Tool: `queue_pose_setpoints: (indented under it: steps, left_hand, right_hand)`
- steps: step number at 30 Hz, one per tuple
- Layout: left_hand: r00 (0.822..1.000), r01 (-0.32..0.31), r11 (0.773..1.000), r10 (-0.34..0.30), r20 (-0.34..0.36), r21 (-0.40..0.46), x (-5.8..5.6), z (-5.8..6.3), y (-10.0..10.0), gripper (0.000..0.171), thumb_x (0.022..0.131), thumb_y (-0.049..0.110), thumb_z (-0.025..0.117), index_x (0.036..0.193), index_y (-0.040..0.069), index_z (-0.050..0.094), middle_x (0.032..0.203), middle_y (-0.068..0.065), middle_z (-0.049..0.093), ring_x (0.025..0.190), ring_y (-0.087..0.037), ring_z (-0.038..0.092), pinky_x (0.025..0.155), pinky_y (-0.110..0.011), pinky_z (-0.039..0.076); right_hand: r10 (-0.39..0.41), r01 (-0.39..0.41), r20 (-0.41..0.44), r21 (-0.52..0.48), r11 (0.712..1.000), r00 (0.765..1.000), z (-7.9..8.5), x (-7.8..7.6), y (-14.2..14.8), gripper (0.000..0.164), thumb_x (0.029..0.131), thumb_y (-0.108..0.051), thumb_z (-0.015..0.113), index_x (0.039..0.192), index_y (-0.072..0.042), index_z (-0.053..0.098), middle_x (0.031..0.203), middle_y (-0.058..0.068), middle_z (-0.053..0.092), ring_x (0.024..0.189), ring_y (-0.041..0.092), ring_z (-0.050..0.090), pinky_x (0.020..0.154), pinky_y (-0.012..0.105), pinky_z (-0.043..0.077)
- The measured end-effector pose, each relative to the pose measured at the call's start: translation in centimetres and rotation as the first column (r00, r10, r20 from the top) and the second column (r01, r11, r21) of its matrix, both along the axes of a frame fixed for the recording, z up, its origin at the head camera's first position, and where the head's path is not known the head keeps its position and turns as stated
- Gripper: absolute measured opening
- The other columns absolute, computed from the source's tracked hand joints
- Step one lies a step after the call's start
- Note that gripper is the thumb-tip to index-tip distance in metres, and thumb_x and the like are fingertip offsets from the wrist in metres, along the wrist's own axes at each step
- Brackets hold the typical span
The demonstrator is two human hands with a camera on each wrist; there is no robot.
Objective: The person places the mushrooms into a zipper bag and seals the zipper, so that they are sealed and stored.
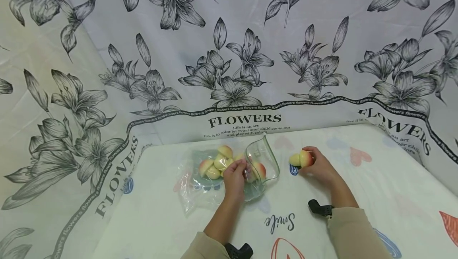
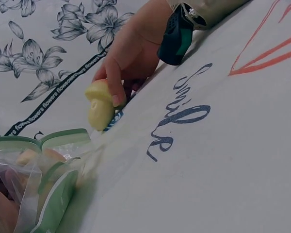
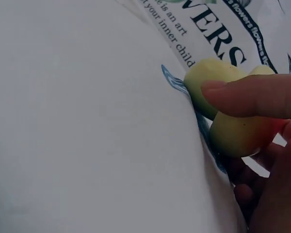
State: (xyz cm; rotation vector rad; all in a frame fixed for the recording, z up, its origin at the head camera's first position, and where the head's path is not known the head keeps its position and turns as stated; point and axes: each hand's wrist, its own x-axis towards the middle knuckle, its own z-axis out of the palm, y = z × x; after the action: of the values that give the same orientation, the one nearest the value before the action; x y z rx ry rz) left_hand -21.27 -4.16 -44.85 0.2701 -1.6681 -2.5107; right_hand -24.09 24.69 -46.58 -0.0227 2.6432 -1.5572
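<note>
In the head view a clear zip bag with a green-edged mouth lies on the table, its mouth standing open toward the right. Several yellow toy mushrooms with reddish caps show through the plastic. My left hand pinches the bag near its mouth; part of that grip is hidden by the film. Right of the bag, my right hand holds one toy mushroom by its red-tinged cap, stem pointing left. Up close in the right wrist view, the thumb lies across this mushroom, low over the cloth.
A white tablecloth printed with hearts and the word Smile covers the table. Behind and to the left hangs a white curtain with black flower drawings, meeting the table's back edge. Each wrist wears a black camera mount.
</note>
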Motion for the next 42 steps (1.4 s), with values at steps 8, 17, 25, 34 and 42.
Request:
queue_pose_setpoints:
  steps: [8, 17, 25, 34, 42]
  left_hand:
    - [1.000, -0.011, 1.000, 0.011, -0.006, -0.029, 0.1, 0.0, 0.0, 0.013, 0.092, 0.009, 0.064, 0.091, -0.004, 0.068, 0.073, 0.000, 0.065, 0.066, -0.009, 0.060, 0.057, -0.018, 0.047]
    - [1.000, -0.009, 0.999, 0.009, -0.004, -0.043, 0.0, 0.1, 0.0, 0.014, 0.093, 0.008, 0.063, 0.092, -0.005, 0.068, 0.072, 0.000, 0.065, 0.066, -0.010, 0.060, 0.057, -0.019, 0.047]
    - [0.999, -0.025, 0.998, 0.024, -0.021, -0.050, 0.0, 0.1, 0.1, 0.015, 0.093, 0.008, 0.063, 0.090, -0.006, 0.069, 0.070, 0.001, 0.064, 0.064, -0.010, 0.058, 0.055, -0.019, 0.044]
    - [1.000, -0.003, 1.000, 0.003, -0.010, 0.002, -0.3, -0.4, 0.2, 0.011, 0.093, 0.006, 0.062, 0.086, -0.002, 0.067, 0.071, -0.001, 0.063, 0.062, -0.010, 0.058, 0.053, -0.018, 0.046]
    - [1.000, -0.009, 0.999, 0.010, -0.016, 0.052, -0.2, -0.2, 0.4, 0.010, 0.092, 0.006, 0.065, 0.085, -0.002, 0.067, 0.067, -0.001, 0.061, 0.060, -0.009, 0.058, 0.051, -0.018, 0.046]
  right_hand:
    - [0.028, -0.029, -0.029, -0.031, 0.999, 0.999, 0.4, 0.1, -1.3, 0.087, 0.073, -0.015, 0.085, 0.143, -0.008, 0.034, 0.142, 0.020, 0.047, 0.112, 0.030, 0.055, 0.090, 0.033, 0.045]
    - [0.086, -0.083, 0.028, -0.100, 0.991, 0.996, 2.3, 0.5, -2.8, 0.079, 0.074, -0.016, 0.085, 0.140, -0.012, 0.042, 0.129, 0.016, 0.054, 0.102, 0.026, 0.056, 0.077, 0.033, 0.048]
    - [0.263, -0.262, 0.011, -0.040, 0.964, 0.965, 3.2, 1.0, -4.7, 0.067, 0.070, -0.021, 0.087, 0.128, -0.015, 0.054, 0.112, 0.010, 0.061, 0.097, 0.025, 0.057, 0.080, 0.035, 0.048]
    - [0.276, -0.276, -0.003, -0.026, 0.961, 0.961, 2.8, 1.3, -6.5, 0.067, 0.069, -0.020, 0.087, 0.127, -0.013, 0.055, 0.111, 0.009, 0.059, 0.091, 0.022, 0.058, 0.076, 0.034, 0.048]
    - [0.163, -0.162, -0.029, 0.029, 0.986, 0.986, 2.7, 1.3, -8.2, 0.071, 0.065, -0.029, 0.090, 0.127, -0.019, 0.055, 0.104, 0.006, 0.063, 0.087, 0.021, 0.058, 0.071, 0.032, 0.048]
